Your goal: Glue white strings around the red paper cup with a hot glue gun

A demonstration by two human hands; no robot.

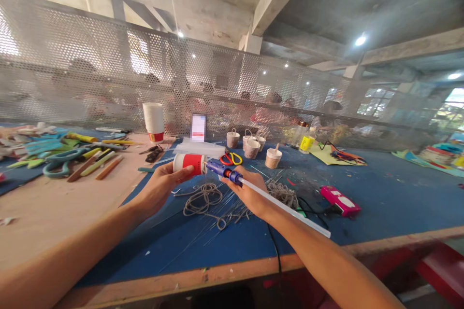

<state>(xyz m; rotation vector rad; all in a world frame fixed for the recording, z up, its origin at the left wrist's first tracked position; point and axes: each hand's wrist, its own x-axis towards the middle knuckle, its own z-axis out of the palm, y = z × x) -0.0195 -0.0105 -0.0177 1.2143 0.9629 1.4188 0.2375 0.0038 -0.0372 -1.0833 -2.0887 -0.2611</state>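
Observation:
My left hand [159,187] is closed around a red and white paper cup [190,163], held on its side above the blue mat. My right hand [250,192] grips a blue glue gun [224,171] with a long clear glue stick [286,211] running out behind it over my forearm. The gun's nozzle touches the cup's rim end. A loose coil of twine [203,199] lies on the mat below both hands.
A blue mat [380,193] covers the wooden table [54,207]. Red and yellow scissors [231,158], small twine-wrapped cups [251,147], a stack of paper cups [154,121], a pink tool [340,200] and a yellow-labelled bottle [306,142] lie around. A perforated metal screen [108,72] stands behind; people sit beyond it.

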